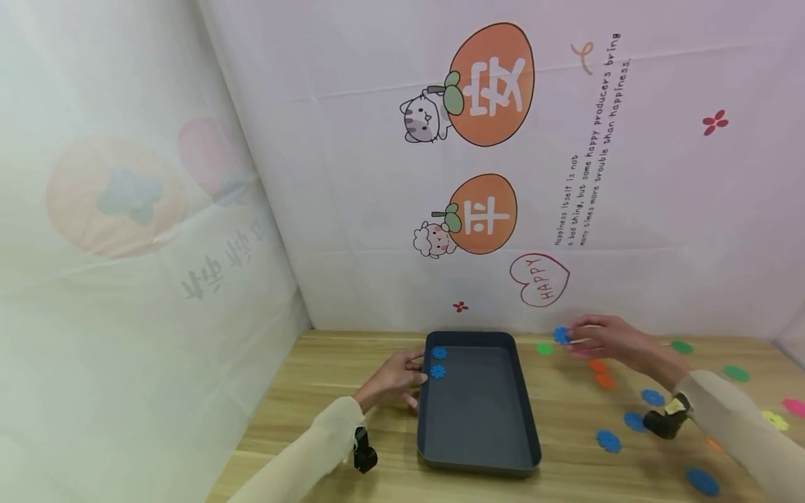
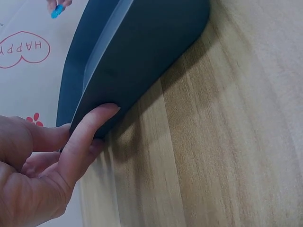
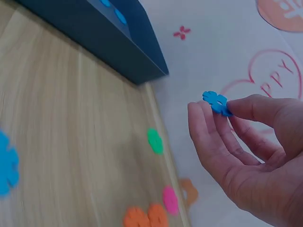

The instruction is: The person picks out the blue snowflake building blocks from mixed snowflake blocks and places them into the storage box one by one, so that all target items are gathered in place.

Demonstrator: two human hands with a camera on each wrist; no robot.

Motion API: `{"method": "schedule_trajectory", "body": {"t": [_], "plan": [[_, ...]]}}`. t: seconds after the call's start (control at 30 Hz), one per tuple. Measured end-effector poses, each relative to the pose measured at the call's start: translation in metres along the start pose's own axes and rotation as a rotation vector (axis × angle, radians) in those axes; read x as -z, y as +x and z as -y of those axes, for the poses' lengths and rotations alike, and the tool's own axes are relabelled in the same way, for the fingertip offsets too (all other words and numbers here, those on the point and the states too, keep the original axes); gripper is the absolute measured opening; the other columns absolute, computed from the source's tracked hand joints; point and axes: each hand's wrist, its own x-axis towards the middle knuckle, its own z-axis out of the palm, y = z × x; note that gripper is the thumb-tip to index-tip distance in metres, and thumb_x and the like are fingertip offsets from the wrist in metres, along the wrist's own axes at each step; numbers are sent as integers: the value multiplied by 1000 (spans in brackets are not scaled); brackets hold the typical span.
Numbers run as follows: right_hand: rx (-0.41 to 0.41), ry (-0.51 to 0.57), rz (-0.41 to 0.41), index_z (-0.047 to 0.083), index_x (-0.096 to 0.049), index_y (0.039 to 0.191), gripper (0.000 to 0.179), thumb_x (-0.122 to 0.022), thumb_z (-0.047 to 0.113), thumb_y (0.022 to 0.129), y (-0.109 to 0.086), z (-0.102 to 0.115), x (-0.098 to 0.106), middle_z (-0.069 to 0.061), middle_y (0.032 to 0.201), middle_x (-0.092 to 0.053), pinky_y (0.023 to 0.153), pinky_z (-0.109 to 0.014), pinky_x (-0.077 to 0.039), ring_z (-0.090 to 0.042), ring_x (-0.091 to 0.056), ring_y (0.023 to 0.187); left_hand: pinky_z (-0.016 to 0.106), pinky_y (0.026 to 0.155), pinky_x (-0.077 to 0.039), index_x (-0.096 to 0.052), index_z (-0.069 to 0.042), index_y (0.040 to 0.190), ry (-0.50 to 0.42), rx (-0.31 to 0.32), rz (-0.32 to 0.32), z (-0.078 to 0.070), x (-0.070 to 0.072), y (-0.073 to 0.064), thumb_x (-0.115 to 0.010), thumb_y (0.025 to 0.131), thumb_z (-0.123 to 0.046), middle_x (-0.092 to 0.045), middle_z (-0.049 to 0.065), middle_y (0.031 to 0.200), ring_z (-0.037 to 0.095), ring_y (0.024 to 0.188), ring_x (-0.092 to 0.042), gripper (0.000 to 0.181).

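Observation:
A dark grey rectangular tray (image 1: 474, 412) lies on the wooden table. My left hand (image 1: 395, 377) holds its left wall near the far corner; in the left wrist view, one finger (image 2: 94, 118) lies along the wall's outer face. Inside the tray, toward the far left, lie two blue flower-shaped discs, one (image 1: 439, 353) behind the other (image 1: 437, 372). To the right of the tray, my right hand (image 1: 606, 342) is raised above the table and pinches another blue flower-shaped disc (image 3: 217, 102) between thumb and fingertips.
Loose discs lie right of the tray: green (image 1: 544, 348), orange (image 1: 605, 381), several blue (image 1: 608, 441), yellow (image 1: 775, 420) and pink (image 1: 795, 408). A printed cloth wall (image 1: 377, 293) stands along the table's far edge, and another cloth (image 1: 126, 349) hangs at the left.

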Motion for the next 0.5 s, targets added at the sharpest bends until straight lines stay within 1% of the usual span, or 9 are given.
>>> {"method": "schedule_trajectory", "body": {"t": [0.13, 0.3, 0.37, 0.43, 0.5], "plan": [[-4, 38, 3, -9, -55, 126, 26, -57, 9, 108, 11, 7, -19, -6, 108, -75, 94, -42, -64, -21, -76, 100, 36, 57, -66, -33, -1, 163, 0, -1, 0, -2, -3, 3, -58, 103, 4, -45, 36, 154, 47, 134, -57, 65], [57, 20, 52, -14, -57, 122, 26, -55, 9, 109, 23, 13, -47, -11, 110, -74, 97, -50, -63, -28, -75, 104, 35, 55, -66, -35, -1, 162, -5, 7, -11, -1, -5, 4, -58, 103, 5, -44, 37, 154, 47, 135, -56, 64], [73, 26, 70, -16, -57, 123, 29, -55, 9, 109, 28, 15, -58, -14, 113, -74, 98, -53, -62, -31, -75, 106, 35, 55, -66, -35, -1, 162, -9, 14, -18, -1, -4, 4, -59, 103, 6, -45, 37, 153, 47, 133, -58, 64], [70, 50, 83, -18, -55, 125, 31, -54, 8, 109, 34, 16, -69, -17, 115, -73, 98, -54, -61, -32, -75, 107, 35, 55, -66, -36, -1, 162, -11, 18, -21, -1, -2, 3, -59, 102, 6, -46, 37, 152, 46, 131, -60, 64], [53, 78, 86, -19, -53, 127, 32, -54, 8, 109, 41, 16, -79, -18, 116, -72, 97, -52, -62, -33, -75, 107, 36, 56, -66, -36, -1, 162, -17, 21, -19, 0, 0, 3, -60, 102, 5, -47, 36, 152, 45, 129, -61, 65]]}}
